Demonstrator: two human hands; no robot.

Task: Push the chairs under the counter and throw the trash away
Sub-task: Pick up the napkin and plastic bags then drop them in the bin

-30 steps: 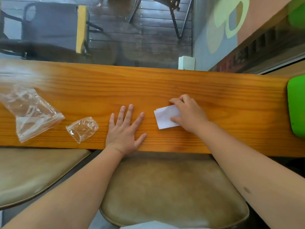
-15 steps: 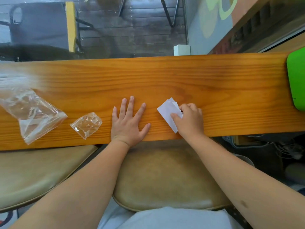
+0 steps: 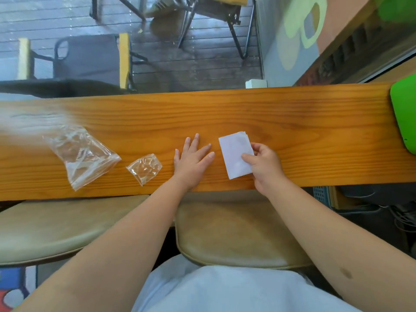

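Trash-gathering has begun: the right hand (image 3: 264, 167) pinches the folded white paper (image 3: 236, 155) by its edge, seemingly just above the table (image 3: 292, 122). The left hand (image 3: 191, 161) lies flat, fingers spread, bracing beside two clear bags (image 3: 83, 154) awaiting collection.

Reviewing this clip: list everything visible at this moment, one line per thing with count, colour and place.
counter: 1, orange-brown wood, across the middle
large plastic bag: 1, clear, counter left
small plastic bag: 1, clear, crumpled, beside the left hand
folded paper: 1, white, pinched in the right hand
green object: 1, bright green, counter's right end, cut off by the frame
chair seats: 2, tan, partly under the counter's near edge
left hand: flat on the counter, fingers spread
right hand: gripping the paper's right edge
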